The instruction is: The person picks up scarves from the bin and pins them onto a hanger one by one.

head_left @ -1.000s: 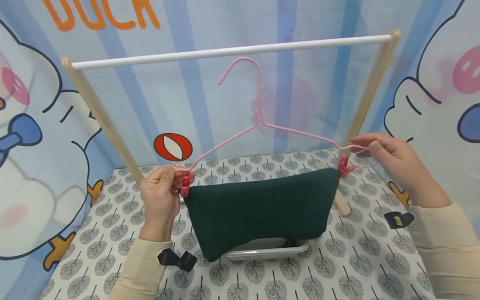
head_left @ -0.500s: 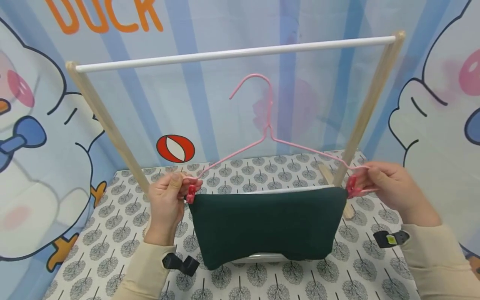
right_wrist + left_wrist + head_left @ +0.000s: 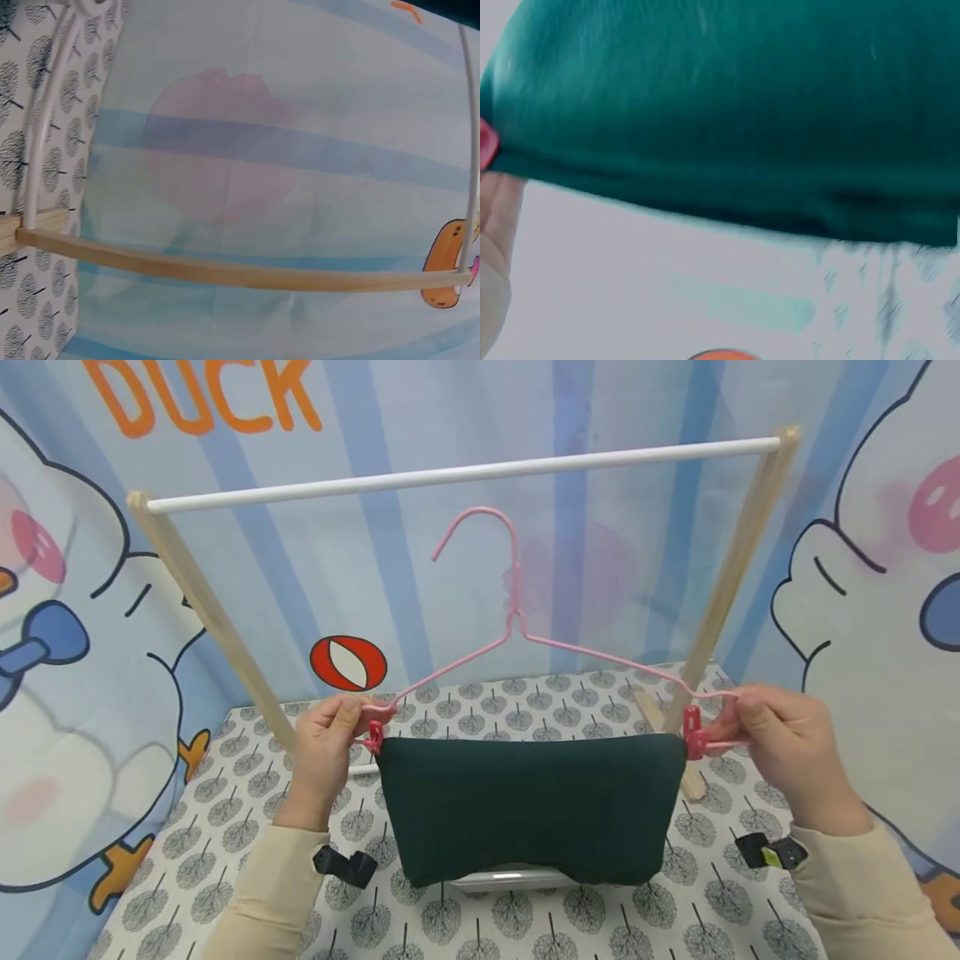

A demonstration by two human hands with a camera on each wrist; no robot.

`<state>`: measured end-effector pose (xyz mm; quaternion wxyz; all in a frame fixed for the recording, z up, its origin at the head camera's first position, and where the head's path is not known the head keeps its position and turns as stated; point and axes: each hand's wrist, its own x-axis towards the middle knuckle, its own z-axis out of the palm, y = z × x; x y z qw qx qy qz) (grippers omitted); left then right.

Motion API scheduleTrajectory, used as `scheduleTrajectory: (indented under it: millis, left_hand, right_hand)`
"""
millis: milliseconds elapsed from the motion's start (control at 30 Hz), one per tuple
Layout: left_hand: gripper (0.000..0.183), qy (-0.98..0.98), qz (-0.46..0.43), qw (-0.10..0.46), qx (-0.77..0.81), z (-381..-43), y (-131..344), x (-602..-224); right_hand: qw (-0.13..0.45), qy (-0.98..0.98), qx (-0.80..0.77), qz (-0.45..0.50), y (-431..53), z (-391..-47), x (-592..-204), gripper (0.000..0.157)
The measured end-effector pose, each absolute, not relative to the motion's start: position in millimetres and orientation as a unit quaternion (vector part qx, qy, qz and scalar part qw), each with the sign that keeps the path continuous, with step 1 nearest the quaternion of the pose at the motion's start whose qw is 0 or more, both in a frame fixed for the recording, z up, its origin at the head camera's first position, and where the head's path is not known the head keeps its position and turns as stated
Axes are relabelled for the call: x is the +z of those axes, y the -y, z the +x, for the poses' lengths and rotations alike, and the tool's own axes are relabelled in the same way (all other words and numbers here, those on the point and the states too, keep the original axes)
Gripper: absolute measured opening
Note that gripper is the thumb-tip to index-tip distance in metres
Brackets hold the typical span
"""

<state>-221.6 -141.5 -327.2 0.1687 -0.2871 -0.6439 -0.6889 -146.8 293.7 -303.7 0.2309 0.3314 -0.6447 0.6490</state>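
A pink wire hanger (image 3: 514, 585) is held up between both hands, its hook pointing upward below the rack's rail. Red clips (image 3: 693, 732) at its two ends pin a dark green cloth (image 3: 525, 802), which hangs spread out beneath the lower bar. My left hand (image 3: 328, 743) pinches the hanger's left end, thumb on top. At the other end, my right hand (image 3: 780, 735) grips the hanger beside the right clip. The left wrist view is mostly filled by the green cloth (image 3: 727, 112), with part of the left hand (image 3: 496, 225) at its edge.
A rack with a white rail (image 3: 465, 472) and wooden posts (image 3: 727, 577) stands behind the hanger. Under the cloth, the edge of a white tray (image 3: 517, 878) shows on the tree-patterned tablecloth (image 3: 450, 927). A cartoon-printed backdrop (image 3: 465, 410) encloses the far side.
The hanger and cloth came down a little, mostly on the right, so the cloth's top edge is now nearly level. My right hand dropped and closed around the hanger's end.
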Motion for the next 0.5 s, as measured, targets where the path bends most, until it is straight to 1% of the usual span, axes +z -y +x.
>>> scheduleTrajectory:
  millis: [67,133,233,300,367,433,500]
  left_hand:
    - [0.025,0.683,-0.270,0.173,-0.656,-225.1,148.2,-322.1]
    - [0.025,0.716,-0.231,0.186,-0.631,-228.8,155.4,-316.9]
    - [0.031,0.750,-0.131,0.256,-0.596,-237.1,168.6,-311.9]
    - [0.043,0.754,-0.056,0.306,-0.578,-244.7,178.8,-310.8]
    - [0.061,0.757,0.005,0.341,-0.558,-254.0,190.0,-312.7]
    - [0.078,0.760,0.051,0.339,-0.553,-262.9,201.5,-317.4]
    - [0.089,0.769,0.095,0.319,-0.546,-270.6,212.6,-324.8]
  right_hand:
    - [0.239,0.622,0.663,0.342,-290.2,-143.5,-301.4,0.022]
    - [0.254,0.607,0.668,0.349,-288.4,-140.0,-298.7,0.020]
    - [0.271,0.587,0.677,0.351,-286.4,-132.4,-291.8,0.019]
    - [0.284,0.575,0.681,0.353,-285.7,-127.8,-286.9,0.018]
    - [0.290,0.556,0.691,0.359,-285.3,-123.6,-282.2,0.018]
    - [0.298,0.538,0.699,0.364,-284.9,-120.1,-278.2,0.019]
    - [0.299,0.512,0.711,0.377,-284.6,-117.4,-275.4,0.020]
